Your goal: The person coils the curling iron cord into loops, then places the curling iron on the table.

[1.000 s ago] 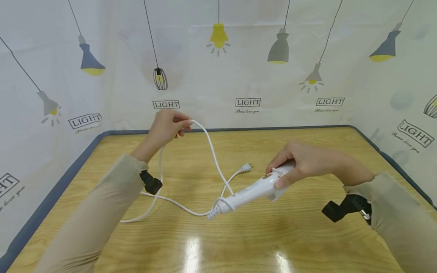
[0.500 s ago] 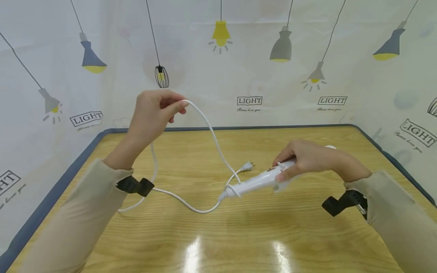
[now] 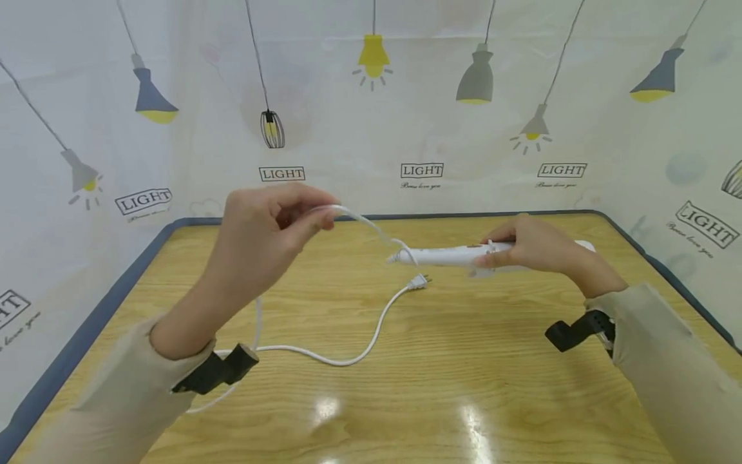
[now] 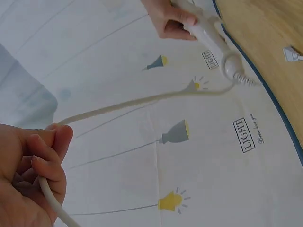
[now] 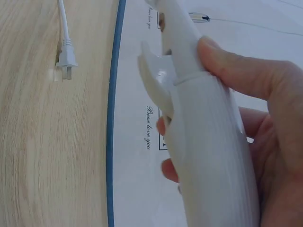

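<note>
Plainly, the left hand pinches a white cord while the right hand grips its white appliance.

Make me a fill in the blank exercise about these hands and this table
Of the left hand and the right hand, the ____ one pinches the thin white cord.
Of the white plastic plug and the glossy white wand-shaped appliance, only the ____ lies on the yellowish wooden table.
That plug shows ____ prongs.

Missing words: left; plug; two.
</note>
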The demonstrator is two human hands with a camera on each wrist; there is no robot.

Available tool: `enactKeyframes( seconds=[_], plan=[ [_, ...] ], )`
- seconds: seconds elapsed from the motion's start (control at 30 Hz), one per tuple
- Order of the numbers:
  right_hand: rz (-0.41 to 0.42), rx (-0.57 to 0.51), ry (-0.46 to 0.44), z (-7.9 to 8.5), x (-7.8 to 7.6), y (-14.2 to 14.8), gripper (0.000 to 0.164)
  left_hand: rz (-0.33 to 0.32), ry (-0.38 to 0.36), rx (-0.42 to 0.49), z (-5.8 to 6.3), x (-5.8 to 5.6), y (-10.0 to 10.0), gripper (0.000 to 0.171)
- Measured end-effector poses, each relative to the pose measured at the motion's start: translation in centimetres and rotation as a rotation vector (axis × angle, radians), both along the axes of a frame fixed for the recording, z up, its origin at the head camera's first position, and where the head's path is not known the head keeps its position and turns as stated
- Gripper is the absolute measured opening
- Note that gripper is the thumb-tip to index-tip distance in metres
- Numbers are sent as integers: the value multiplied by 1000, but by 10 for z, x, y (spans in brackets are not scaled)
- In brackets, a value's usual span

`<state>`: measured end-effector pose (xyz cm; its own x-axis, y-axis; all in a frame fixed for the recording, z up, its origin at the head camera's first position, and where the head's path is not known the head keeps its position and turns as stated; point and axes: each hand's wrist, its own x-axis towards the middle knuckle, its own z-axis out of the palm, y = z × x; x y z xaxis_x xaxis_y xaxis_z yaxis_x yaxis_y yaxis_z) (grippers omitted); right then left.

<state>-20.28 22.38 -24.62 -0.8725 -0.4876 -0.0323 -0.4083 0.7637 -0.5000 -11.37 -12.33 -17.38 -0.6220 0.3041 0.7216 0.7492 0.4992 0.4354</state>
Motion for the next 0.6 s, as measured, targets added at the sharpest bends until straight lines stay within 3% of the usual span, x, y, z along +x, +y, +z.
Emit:
enactKeyframes(
  seconds=[0.2,0.3,0.47,0.6],
  plan=[
    [-89,35,100,7,2,-4,56,-90,86,-14,-12,21,17,9],
    [-130,90,171,10,5,-12,59,-121,142,-14,-15,26,26,10],
    [-169,212,301,11,11,-24,57,-153,140,34,-12,21,35,8],
    [-154,243,380,9,13,-29,54,-211,115,93,-17,17,41,8]
  ],
)
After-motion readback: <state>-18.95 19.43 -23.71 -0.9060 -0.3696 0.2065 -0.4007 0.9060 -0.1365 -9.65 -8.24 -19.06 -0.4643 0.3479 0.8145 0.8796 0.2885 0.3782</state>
